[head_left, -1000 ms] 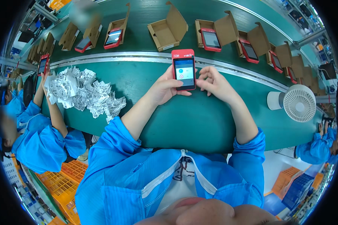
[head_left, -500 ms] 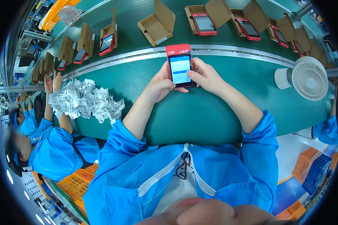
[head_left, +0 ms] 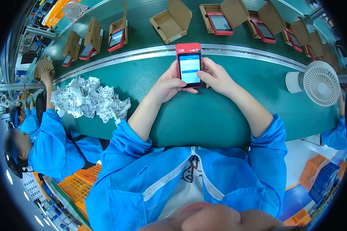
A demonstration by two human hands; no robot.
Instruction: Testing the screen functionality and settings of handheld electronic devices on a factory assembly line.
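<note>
A red handheld payment terminal with a lit touchscreen is held upright between my two hands, over the green work table. My left hand wraps its left side and lower edge, the thumb lying near the screen's bottom left corner. At the right side my right hand is closed round the edge, its thumb on the lower right of the screen. The fingers behind the terminal are partly hidden. Beyond it, an open cardboard box with nothing in it stands on the far strip.
Several open boxes with red terminals, such as this terminal, line the strip behind a metal rail. Crumpled printed paper is heaped at left. A white fan stands at right. A co-worker reaches toward boxes at far left.
The boxes on the far strip have shifted to the right. The co-worker's hand at left has moved onto a box. My hands keep their hold on the terminal.
</note>
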